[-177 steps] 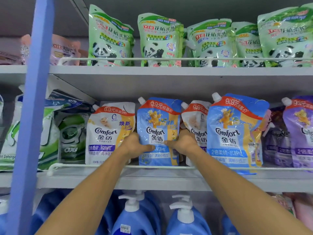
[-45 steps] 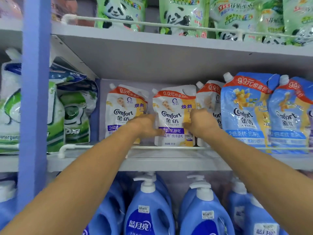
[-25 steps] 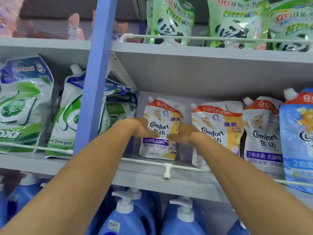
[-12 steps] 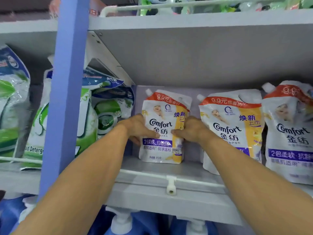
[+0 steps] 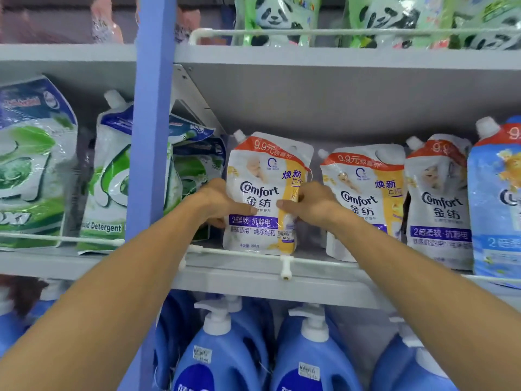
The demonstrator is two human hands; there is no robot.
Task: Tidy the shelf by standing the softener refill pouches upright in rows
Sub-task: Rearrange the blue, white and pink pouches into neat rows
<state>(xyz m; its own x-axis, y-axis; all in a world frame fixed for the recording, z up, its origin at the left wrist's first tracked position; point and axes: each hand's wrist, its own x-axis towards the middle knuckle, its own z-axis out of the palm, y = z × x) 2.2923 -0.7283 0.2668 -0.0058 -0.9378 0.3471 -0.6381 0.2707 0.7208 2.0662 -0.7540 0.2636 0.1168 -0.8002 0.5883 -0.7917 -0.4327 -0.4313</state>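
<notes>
A white and yellow Comfort softener pouch (image 5: 265, 176) stands upright at the left end of the middle shelf (image 5: 253, 280), just behind the white wire rail (image 5: 239, 253). My left hand (image 5: 217, 203) grips its left edge and my right hand (image 5: 310, 204) grips its right edge, thumbs across the front. To its right stand a second white Comfort pouch (image 5: 366, 176), a third white pouch (image 5: 439, 193) and a blue Comfort pouch (image 5: 499, 193), all upright in a row.
A blue upright post (image 5: 153, 108) divides the shelving. Left of it stand green and white detergent pouches (image 5: 33, 165). Green panda pouches (image 5: 279, 18) fill the shelf above. Blue pump bottles (image 5: 222, 351) stand on the shelf below.
Both hands have pulled the leftmost white pouch forward from the back of the shelf up to the wire rail. The camera has shifted right and slightly down.
</notes>
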